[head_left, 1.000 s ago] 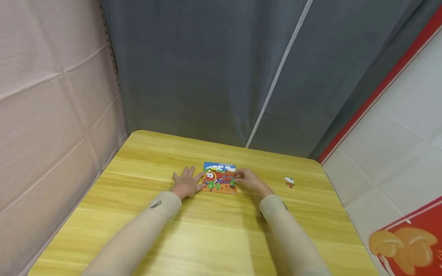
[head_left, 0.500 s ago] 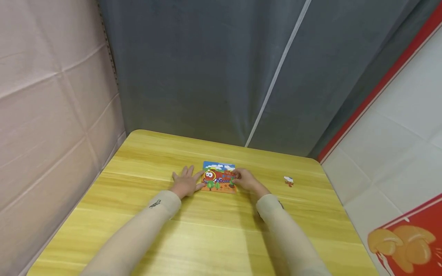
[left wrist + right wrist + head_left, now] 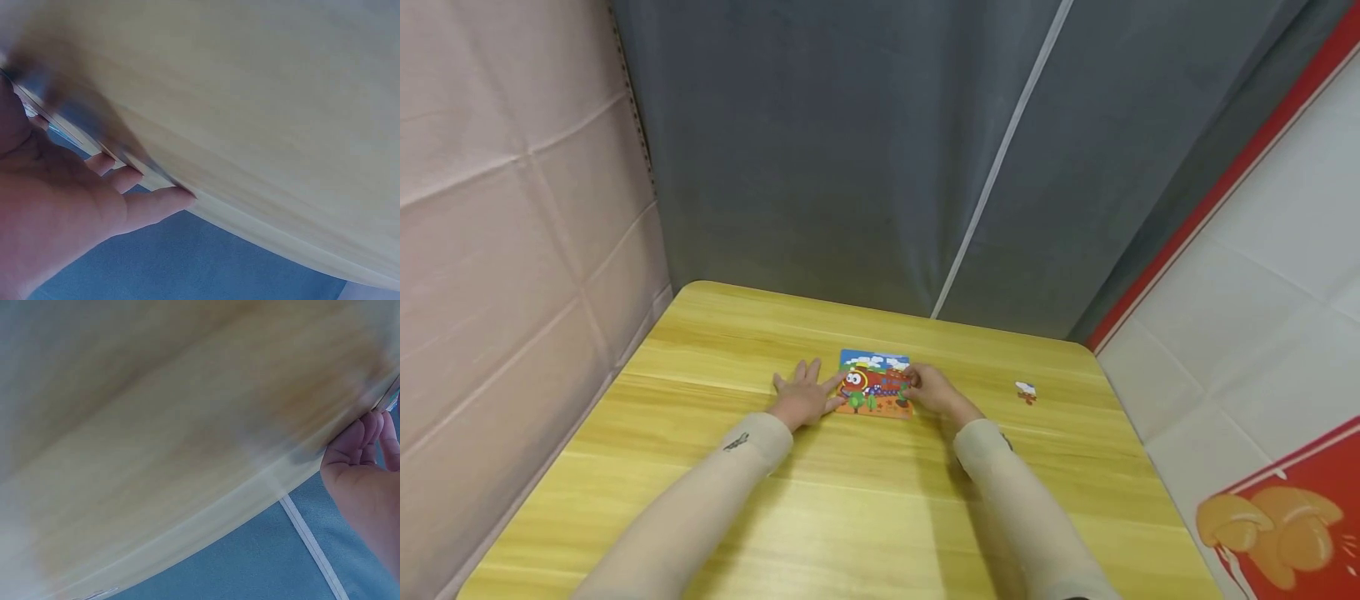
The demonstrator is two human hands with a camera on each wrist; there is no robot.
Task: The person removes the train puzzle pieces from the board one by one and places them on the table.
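Note:
A small picture puzzle (image 3: 875, 383) with a red cartoon train lies flat on the yellow wooden table (image 3: 850, 517). My left hand (image 3: 806, 398) rests flat on the table with straight, spread fingers touching the puzzle's left edge. My right hand (image 3: 931, 388) is at the puzzle's right edge, its fingers curled onto that edge. The left wrist view shows the left fingers (image 3: 150, 206) stretched out along the tabletop. The right wrist view shows curled right fingertips (image 3: 369, 434) against the table.
One loose puzzle piece (image 3: 1026, 391) lies on the table to the right of my right hand. Grey curtain (image 3: 880, 150) hangs behind the table, a pink sheet (image 3: 497, 208) is on the left, and a white and red panel (image 3: 1262, 333) is on the right.
Both hands stay at the puzzle's edges. The right hand has shifted very slightly; the view has drifted a little.

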